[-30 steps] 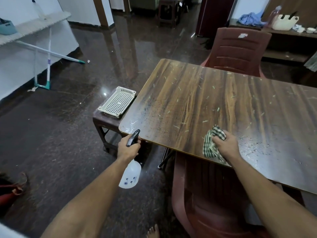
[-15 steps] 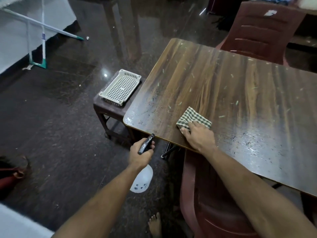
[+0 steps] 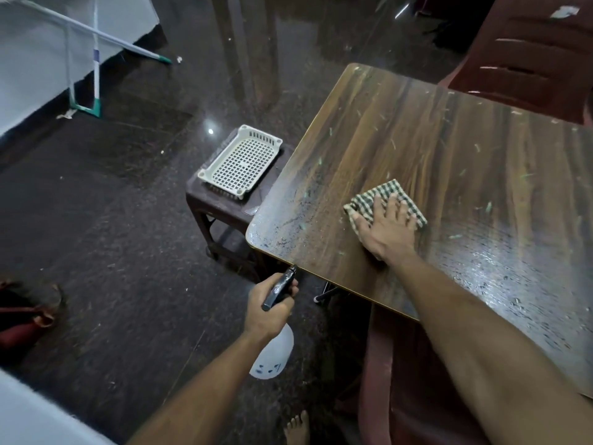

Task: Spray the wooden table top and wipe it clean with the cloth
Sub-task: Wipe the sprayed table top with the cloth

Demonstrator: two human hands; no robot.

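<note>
Right hand (image 3: pixel 386 228) lies flat, fingers spread, pressing the checked cloth (image 3: pixel 385 200) onto the wet wooden table top (image 3: pixel 449 149); left hand (image 3: pixel 271 305) grips the spray bottle (image 3: pixel 272 358) (below the table's near edge).

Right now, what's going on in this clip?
A person is cleaning a wooden table top. The right hand lies flat on a checked cloth on the table, near its left end. The left hand holds a spray bottle below the table's near edge, nozzle pointing toward it. The near part of the surface looks wet with droplets, while pale flecks of debris remain farther back, so wiping is not finished.
</note>
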